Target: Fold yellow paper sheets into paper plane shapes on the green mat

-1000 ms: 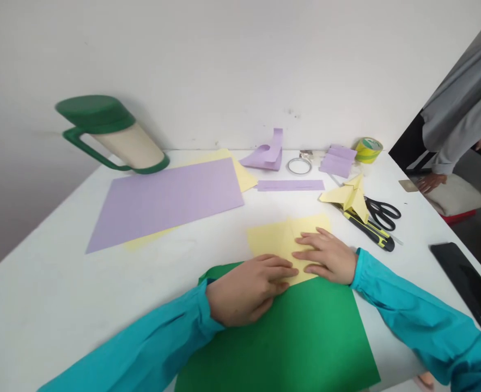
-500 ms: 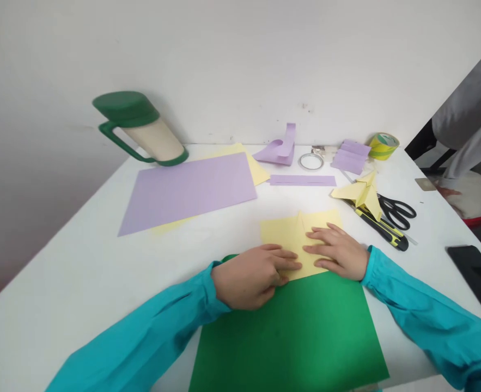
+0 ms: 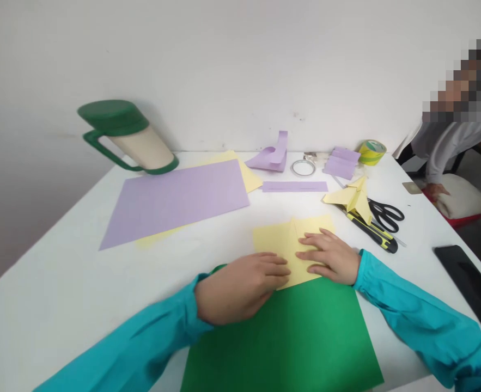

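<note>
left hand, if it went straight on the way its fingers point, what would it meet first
Probably the right hand, just across the yellow paper, though exact heights are hard to judge.

yellow sheet (image 3: 273, 239): matt paper | phone (image 3: 469, 289): glossy | sleeves (image 3: 403, 299): cloth | table (image 3: 68, 294): smooth

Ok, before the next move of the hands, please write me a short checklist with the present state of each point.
1. Left hand on the small yellow sheet: ok.
2. Right hand on the same sheet: ok, fingers spread.
3. Scissors clear of both hands: ok.
4. Utility knife fully uncovered: not ok, the folded yellow paper covers one end.
5. Knife blade retracted: cannot tell, that end is hidden.
</note>
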The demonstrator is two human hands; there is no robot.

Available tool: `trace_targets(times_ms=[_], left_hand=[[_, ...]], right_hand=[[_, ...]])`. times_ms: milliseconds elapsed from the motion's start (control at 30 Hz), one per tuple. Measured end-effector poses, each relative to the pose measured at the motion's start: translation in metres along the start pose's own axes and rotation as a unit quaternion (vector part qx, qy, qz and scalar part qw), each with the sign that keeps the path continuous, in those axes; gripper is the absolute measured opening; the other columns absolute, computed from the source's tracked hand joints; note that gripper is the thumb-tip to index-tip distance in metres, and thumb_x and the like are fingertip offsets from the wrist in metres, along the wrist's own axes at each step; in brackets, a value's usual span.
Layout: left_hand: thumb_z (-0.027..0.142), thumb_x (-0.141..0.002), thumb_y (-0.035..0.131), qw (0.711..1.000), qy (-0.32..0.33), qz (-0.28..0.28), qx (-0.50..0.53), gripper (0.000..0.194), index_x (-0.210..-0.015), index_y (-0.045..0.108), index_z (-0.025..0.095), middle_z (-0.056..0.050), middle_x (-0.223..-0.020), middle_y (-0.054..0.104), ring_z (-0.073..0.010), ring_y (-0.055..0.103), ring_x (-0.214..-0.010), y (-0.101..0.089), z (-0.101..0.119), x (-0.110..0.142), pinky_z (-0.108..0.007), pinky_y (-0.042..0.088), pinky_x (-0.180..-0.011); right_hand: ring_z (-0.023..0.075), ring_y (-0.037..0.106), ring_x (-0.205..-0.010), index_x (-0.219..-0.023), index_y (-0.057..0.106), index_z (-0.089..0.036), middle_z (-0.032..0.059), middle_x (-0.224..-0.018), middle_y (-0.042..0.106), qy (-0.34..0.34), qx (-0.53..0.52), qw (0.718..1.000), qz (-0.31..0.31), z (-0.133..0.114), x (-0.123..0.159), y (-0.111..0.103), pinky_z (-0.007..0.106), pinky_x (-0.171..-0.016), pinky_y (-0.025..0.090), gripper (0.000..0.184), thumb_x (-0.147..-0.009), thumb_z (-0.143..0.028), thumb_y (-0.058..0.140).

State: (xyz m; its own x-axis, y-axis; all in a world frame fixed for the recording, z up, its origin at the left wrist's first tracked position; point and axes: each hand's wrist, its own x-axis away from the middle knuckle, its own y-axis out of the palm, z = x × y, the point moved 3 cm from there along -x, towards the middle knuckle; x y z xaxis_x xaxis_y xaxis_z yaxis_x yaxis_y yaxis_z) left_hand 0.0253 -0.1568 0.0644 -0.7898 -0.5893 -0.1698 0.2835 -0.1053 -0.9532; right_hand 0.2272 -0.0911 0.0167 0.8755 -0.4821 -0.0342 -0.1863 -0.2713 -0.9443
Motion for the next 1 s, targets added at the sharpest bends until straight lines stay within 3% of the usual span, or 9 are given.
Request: trace_targets(times_ms=[67,200,333,500,600,833,1000], left_hand=[[0.01,-0.09,0.04,0.999,0.036,0.013,-0.027,0.032,-0.109,0.065,0.016,-0.009,-0.121,0.064,-0.0204,0.057,-0.115,0.012,0.004,-0.005,-0.038,0.044,-0.1],[0.014,-0.095,0.04,0.997,0.053,0.026,-0.05,0.027,-0.098,0.067,0.017,-0.007,-0.116,0.066,-0.022,0.06,-0.106,0.025,0.005,-0.009,-0.038,0.05,-0.091],[0.009,-0.088,0.044,0.998,0.044,-0.022,-0.036,0.028,-0.1,0.069,0.017,-0.007,-0.12,0.065,-0.023,0.058,-0.112,0.017,0.008,-0.005,-0.037,0.048,-0.096],[0.0,-0.077,0.042,0.991,0.04,-0.118,-0.047,0.051,-0.119,0.063,0.021,-0.004,-0.132,0.057,-0.0229,0.05,-0.125,0.015,0.006,0.002,-0.039,0.04,-0.107],[0.003,-0.08,0.043,0.989,0.062,-0.127,-0.053,0.052,-0.123,0.06,0.026,-0.001,-0.133,0.057,-0.0195,0.051,-0.125,0.017,0.0,0.004,-0.035,0.038,-0.108],[0.007,-0.078,0.044,0.993,0.086,-0.074,-0.043,0.051,-0.121,0.061,0.028,0.001,-0.125,0.063,-0.0152,0.057,-0.118,0.01,-0.003,0.006,-0.027,0.038,-0.107],[0.011,-0.088,0.038,0.99,0.075,0.044,-0.109,0.039,-0.109,0.067,0.026,0.0,-0.12,0.066,-0.0168,0.06,-0.111,0.019,0.003,0.002,-0.032,0.04,-0.106]], right_hand=[[0.0236,0.036,-0.135,-0.129,0.055,-0.027,0.0093,-0.139,0.049,0.004,0.001,1.0,-0.003,-0.001,0.0,-0.001,0.051,-0.111,0.022,0.041,-0.091,-0.042,0.052],[0.0225,0.036,-0.134,-0.128,0.056,-0.027,0.0079,-0.139,0.049,0.008,-0.004,1.0,0.001,-0.002,-0.001,-0.001,0.049,-0.112,0.021,0.041,-0.09,-0.043,0.054],[0.0216,0.035,-0.135,-0.127,0.056,-0.028,0.007,-0.139,0.049,0.012,-0.006,1.0,0.002,-0.002,-0.002,-0.001,0.05,-0.111,0.021,0.041,-0.09,-0.044,0.054],[0.0196,0.034,-0.136,-0.128,0.055,-0.029,0.0058,-0.14,0.048,0.013,0.006,1.0,-0.006,-0.002,-0.003,0.001,0.048,-0.112,0.02,0.041,-0.09,-0.045,0.054],[0.0189,0.034,-0.136,-0.129,0.054,-0.03,0.0049,-0.141,0.047,0.013,0.017,1.0,-0.005,-0.001,-0.004,0.001,0.046,-0.112,0.019,0.041,-0.091,-0.046,0.053],[0.0172,0.032,-0.136,-0.128,0.054,-0.03,0.0029,-0.143,0.046,0.019,0.034,0.999,-0.004,-0.004,-0.003,0.0,0.044,-0.113,0.02,0.04,-0.091,-0.046,0.053],[0.0173,0.033,-0.136,-0.128,0.054,-0.03,0.0027,-0.143,0.046,0.017,0.039,0.999,-0.006,-0.004,-0.004,0.0,0.045,-0.112,0.021,0.041,-0.091,-0.047,0.052]])
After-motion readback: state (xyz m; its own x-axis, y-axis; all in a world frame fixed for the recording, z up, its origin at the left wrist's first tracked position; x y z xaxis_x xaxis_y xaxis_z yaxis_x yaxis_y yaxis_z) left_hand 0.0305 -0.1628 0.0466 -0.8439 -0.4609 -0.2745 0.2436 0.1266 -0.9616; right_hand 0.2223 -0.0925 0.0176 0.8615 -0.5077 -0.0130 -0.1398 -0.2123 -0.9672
